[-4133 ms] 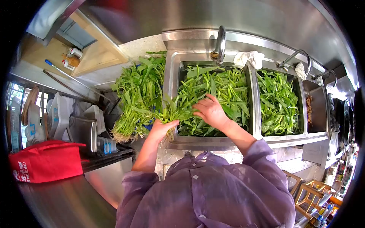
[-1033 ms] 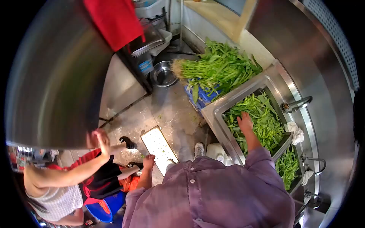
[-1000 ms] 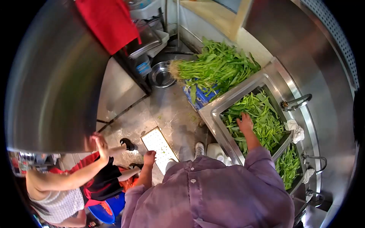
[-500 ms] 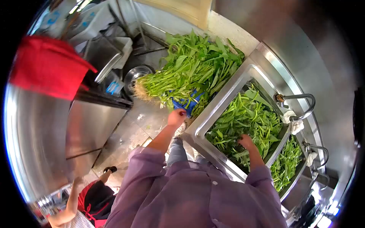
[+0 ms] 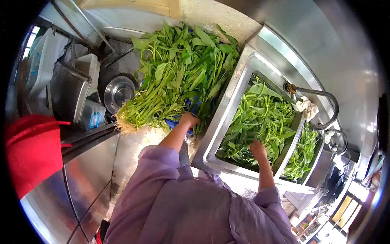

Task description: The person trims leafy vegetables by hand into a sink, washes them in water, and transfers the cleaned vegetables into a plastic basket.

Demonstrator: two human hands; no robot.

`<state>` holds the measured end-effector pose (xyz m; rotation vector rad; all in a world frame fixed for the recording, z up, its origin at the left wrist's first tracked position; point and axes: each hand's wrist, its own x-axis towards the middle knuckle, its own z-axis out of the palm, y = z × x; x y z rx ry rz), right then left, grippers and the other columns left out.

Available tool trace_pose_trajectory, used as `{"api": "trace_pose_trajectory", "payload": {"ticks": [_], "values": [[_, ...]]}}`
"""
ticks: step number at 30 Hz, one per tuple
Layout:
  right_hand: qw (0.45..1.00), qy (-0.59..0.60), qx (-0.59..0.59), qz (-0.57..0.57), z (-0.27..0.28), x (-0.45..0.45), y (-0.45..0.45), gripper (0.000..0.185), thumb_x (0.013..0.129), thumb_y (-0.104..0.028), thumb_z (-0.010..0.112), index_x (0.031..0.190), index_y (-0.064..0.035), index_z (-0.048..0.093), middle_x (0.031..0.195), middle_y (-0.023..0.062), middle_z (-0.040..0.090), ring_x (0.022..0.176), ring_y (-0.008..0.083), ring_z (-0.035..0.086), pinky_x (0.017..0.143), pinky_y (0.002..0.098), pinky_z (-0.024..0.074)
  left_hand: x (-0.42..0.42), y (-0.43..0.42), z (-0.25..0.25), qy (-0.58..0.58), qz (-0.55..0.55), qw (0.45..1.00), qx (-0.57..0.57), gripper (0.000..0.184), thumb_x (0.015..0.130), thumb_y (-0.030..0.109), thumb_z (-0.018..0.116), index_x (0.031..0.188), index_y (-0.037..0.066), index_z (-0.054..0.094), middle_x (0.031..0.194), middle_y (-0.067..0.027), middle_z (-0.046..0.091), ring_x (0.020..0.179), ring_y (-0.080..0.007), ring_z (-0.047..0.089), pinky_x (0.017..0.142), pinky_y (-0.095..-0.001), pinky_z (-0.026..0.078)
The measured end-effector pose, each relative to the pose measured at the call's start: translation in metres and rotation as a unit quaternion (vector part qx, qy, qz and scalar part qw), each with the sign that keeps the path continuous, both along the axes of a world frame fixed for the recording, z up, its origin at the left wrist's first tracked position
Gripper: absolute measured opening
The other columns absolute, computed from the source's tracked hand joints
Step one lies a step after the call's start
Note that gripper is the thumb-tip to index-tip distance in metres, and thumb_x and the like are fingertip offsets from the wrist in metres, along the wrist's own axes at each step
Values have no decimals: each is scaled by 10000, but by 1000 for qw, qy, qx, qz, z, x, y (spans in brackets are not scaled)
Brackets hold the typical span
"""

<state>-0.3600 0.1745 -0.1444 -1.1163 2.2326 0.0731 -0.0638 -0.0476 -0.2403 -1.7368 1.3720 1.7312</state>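
A large heap of long-stemmed water spinach (image 5: 178, 73), pale roots at its lower left, lies left of the sink. Parts of a blue holder (image 5: 172, 123) show beneath it. My left hand (image 5: 189, 120) is at the heap's near edge beside the sink, its fingers curled around some leafy stems. In the nearer metal sink basin (image 5: 211, 148), more water spinach (image 5: 260, 118) is spread out. My right hand (image 5: 258, 150) rests on these leaves near the basin's front, fingers bunched together; whatever they grip is hidden.
A second basin at the right holds cut greens (image 5: 300, 156). Curved faucets (image 5: 321, 93) with white cloths (image 5: 305, 109) tied on reach over the sinks. Left are a round metal bowl (image 5: 119, 94), plastic bins (image 5: 40, 61), a red cloth (image 5: 34, 150) and a steel cabinet (image 5: 91, 162).
The view has shifted, with the greens now further left. My left hand has moved from the blue material to the stems beside the sink. My right hand stays among the basin's leaves.
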Motion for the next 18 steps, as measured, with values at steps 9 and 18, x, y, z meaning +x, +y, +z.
{"api": "trace_pose_trajectory", "payload": {"ticks": [9, 18], "values": [[994, -57, -62, -69, 5, 15, -11, 406, 760, -299, 555, 1072, -40, 525, 1004, 159, 575, 926, 302, 552, 786, 356, 436, 19, 45, 3, 59, 118, 977, 171, 213, 743, 324, 596, 776, 117, 559, 677, 0, 552, 565, -144, 486, 495, -277, 363], [992, -74, -91, -50, 18, 6, 8, 354, 752, -270, 547, 1045, -70, 539, 978, 143, 582, 826, 283, 577, 735, 352, 444, 52, 46, 26, -36, 108, 941, -319, 317, 654, 154, 601, 932, 9, 548, 757, -148, 612, 624, -235, 602, 546, -343, 466]]}}
